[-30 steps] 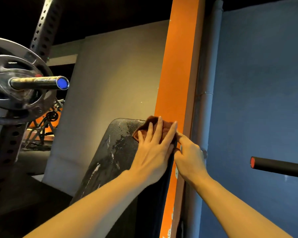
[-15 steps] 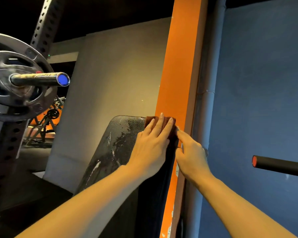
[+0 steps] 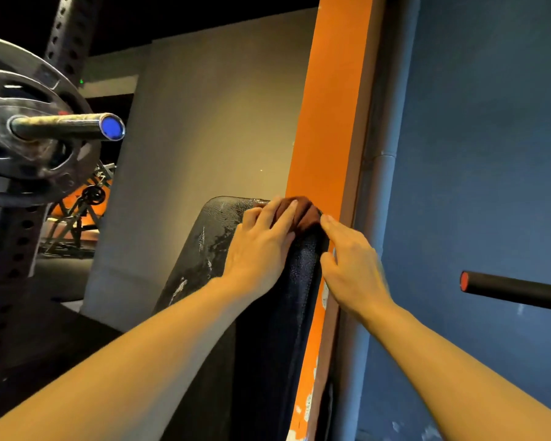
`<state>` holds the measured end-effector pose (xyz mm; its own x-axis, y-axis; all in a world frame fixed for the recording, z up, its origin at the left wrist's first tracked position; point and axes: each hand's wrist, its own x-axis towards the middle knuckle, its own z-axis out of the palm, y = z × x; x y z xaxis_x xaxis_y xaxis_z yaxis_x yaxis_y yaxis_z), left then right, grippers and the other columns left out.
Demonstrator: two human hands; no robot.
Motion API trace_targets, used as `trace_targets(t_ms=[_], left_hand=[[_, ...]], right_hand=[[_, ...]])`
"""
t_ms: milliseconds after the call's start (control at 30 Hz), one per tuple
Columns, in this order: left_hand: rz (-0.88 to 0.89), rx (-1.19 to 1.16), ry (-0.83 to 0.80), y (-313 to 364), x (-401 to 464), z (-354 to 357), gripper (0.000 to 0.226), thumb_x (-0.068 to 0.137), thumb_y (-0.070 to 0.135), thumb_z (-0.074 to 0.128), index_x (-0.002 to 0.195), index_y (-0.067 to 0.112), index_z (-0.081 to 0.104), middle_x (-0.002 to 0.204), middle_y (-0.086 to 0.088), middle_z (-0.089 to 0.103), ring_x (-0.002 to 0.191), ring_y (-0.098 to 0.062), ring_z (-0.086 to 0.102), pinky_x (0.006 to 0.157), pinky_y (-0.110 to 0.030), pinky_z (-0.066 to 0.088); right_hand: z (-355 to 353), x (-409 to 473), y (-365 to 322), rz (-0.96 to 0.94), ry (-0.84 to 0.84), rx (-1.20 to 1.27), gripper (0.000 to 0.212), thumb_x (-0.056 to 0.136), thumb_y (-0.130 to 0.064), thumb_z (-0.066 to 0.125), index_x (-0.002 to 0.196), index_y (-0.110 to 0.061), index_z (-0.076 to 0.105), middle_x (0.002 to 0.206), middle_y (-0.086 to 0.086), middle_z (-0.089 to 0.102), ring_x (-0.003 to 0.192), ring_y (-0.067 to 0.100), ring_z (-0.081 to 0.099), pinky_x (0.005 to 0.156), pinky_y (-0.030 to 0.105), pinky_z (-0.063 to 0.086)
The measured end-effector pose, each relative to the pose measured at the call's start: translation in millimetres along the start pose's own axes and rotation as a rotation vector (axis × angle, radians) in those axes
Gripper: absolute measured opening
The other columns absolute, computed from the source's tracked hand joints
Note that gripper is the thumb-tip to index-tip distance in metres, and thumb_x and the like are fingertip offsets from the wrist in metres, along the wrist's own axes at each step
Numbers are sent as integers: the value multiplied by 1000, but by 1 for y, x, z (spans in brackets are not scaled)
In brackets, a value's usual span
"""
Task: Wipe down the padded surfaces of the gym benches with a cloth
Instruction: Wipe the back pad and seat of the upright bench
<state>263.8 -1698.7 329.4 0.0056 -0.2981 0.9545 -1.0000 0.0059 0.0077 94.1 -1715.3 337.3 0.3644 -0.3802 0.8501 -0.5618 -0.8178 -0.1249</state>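
So the cloth (image 3: 299, 211), a dark reddish-brown rag, is bunched up right at the top right corner of the bench pad (image 3: 217, 237), which stands tilted up against the orange post (image 3: 325, 128). The left hand (image 3: 261, 246) lies on top of it with the fingers fairly straight and slightly spread, pressing it into the padding rather than gripping it. The right hand (image 3: 350, 262) sits on the pad's right edge just beside the cloth, index finger stretched out toward it and the other fingers curled under. I can't tell if it's actually pinching a bit of the cloth or just steadying the edge.

The pad looks wet and streaky on its left half, with shiny patches and some pale smears lower down, so I'd guess the job on this bench is only partway done.

If you're doing this step, my two cents: keep the palm flat so the cloth doesn't ball up, because a bunched rag only touches a small patch. Flatten it out, then pull straight down in overlapping strokes from the top edge. Run it along the stitched side seam too, since grime likes to hide there. Watch your knuckles against the post, it's touching or nearly touching the pad there. Also mind the barbell (image 3: 67, 128) with its plates sticking out on the left when you lean in.
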Motion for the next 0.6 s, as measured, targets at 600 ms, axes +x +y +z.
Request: trace_targets(t_ms=[600], left_hand=[[-330, -221, -124, -98, 1, -2, 51, 103, 28, 37, 152, 28, 24, 161, -6, 16, 147, -30, 15, 118, -41, 18]], right_hand=[[64, 32, -33, -247, 220, -436, 59, 89, -36, 35, 132, 1, 52, 136, 17, 53, 127, 32, 48, 114, 41, 18]])
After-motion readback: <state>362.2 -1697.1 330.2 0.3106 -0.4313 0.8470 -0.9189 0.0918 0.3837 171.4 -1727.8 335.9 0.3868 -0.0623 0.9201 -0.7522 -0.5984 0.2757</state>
